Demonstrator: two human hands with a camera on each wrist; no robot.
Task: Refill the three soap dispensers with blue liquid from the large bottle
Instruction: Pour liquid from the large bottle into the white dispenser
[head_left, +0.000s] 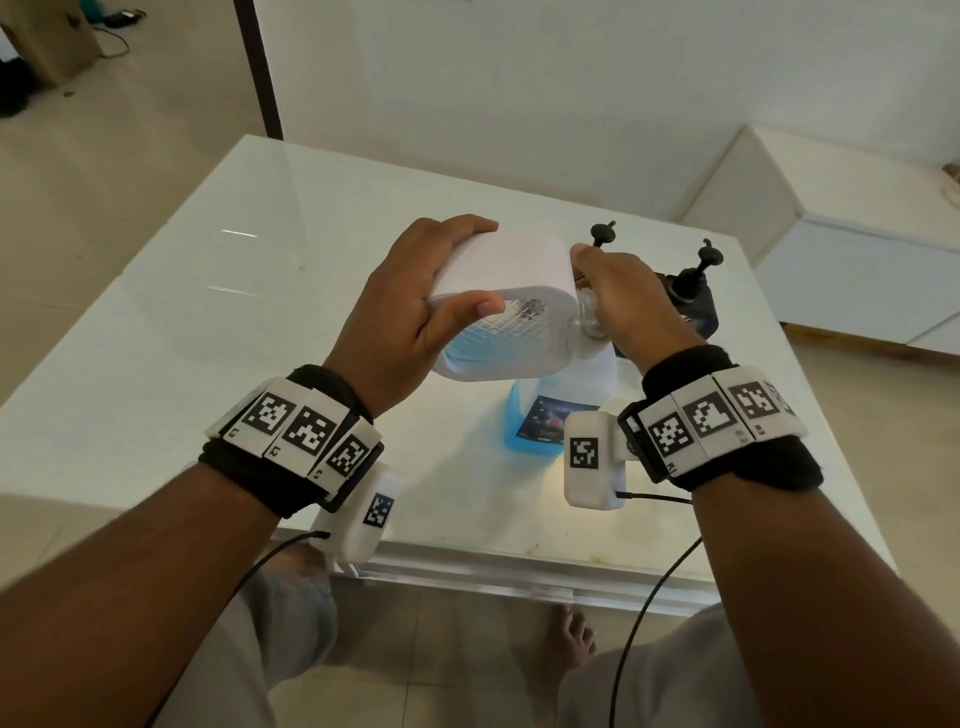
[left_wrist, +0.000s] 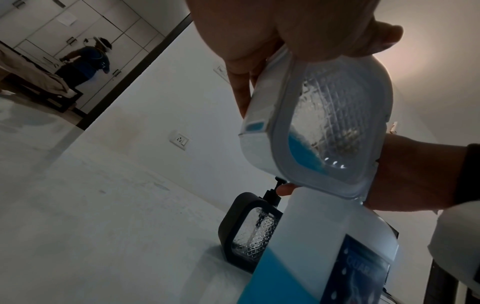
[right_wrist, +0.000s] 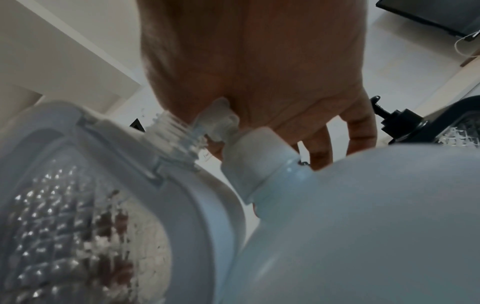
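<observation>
White dispenser (head_left: 498, 291) tilted in left hand (head_left: 410, 312) grip

A glossy white table (head_left: 218, 291) carries a large translucent bottle of blue liquid (head_left: 530, 415); two black pump dispensers (head_left: 696, 306) stand at two o'clock

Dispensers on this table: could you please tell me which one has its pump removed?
The white dispenser, tilted in the left hand; its threaded neck is bare, while both black dispensers keep their pumps.
</observation>
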